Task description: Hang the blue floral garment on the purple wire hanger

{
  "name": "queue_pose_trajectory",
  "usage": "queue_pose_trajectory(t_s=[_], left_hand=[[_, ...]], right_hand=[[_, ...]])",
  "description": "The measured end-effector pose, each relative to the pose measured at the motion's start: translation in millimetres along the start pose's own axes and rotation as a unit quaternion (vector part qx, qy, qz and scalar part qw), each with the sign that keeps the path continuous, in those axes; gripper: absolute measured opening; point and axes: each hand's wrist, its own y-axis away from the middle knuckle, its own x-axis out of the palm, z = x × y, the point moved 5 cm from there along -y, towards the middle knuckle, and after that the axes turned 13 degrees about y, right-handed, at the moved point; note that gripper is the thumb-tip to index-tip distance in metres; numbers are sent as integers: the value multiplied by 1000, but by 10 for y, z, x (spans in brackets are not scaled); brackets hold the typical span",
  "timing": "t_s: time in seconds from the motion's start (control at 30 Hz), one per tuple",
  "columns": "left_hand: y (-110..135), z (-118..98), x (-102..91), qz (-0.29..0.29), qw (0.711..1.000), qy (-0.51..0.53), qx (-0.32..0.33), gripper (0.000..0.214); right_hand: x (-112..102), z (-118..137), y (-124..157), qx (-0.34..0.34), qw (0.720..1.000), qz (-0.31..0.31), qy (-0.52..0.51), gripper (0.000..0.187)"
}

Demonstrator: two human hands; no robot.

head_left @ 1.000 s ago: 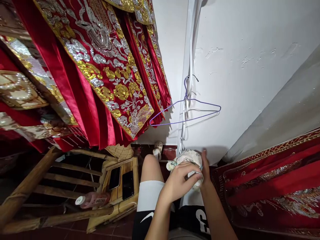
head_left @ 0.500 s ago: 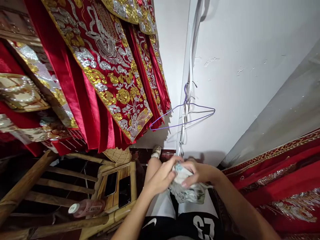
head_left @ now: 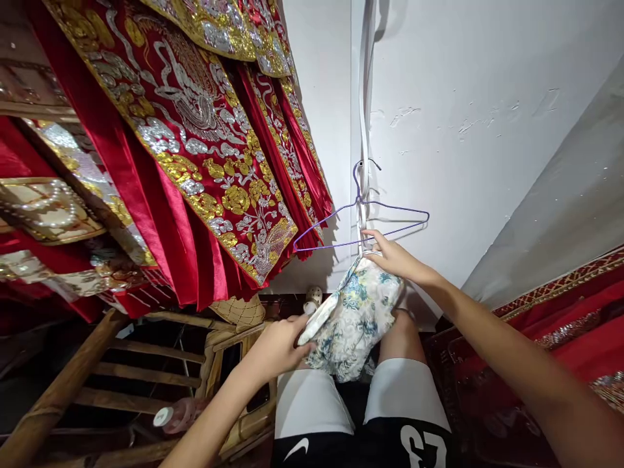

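A white cloth with a blue and green floral print [head_left: 353, 315] hangs spread between my two hands over my lap. My left hand [head_left: 275, 348] pinches its lower left edge. My right hand [head_left: 392, 255] grips its upper corner, raised close under a purple wire hanger [head_left: 363, 224] that hangs from a white strap on the wall. I am seated in black and white shorts with my knees below the cloth.
Red garments with gold and silver embroidery [head_left: 195, 149] hang at the left. More red embroidered fabric [head_left: 560, 325] lies at the right. A bamboo stool [head_left: 238, 364] with phones on it and a pink bottle [head_left: 178, 413] stand at the lower left.
The cloth was bunched up between both hands in my lap; now it is pulled open, my right hand having lifted one corner up toward the hanger and my left hand lowered to the left.
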Motion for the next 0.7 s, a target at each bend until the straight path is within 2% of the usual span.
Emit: queue_pose_trajectory(t_s=[0.07, 0.17, 0.27, 0.37, 0.53, 0.7], left_hand=[[-61, 14, -99, -20, 998, -44, -32, 16], [-169, 85, -157, -35, 998, -38, -26, 15], [-290, 205, -184, -68, 997, -37, 4, 17], [-412, 266, -223, -119, 991, -51, 37, 25], [-568, 182, -369, -183, 981, -26, 56, 36], [-658, 26, -499, -224, 970, 13, 89, 43]], right_hand=[[89, -111, -62, 4, 1000, -20, 13, 55], [102, -241, 4, -16, 1000, -12, 3, 38], [-24, -287, 207, -44, 999, 1, 2, 33], [-194, -283, 427, -37, 999, 8, 34, 31], [-412, -269, 632, -21, 998, -9, 51, 33], [-463, -295, 640, -5, 999, -14, 38, 34]])
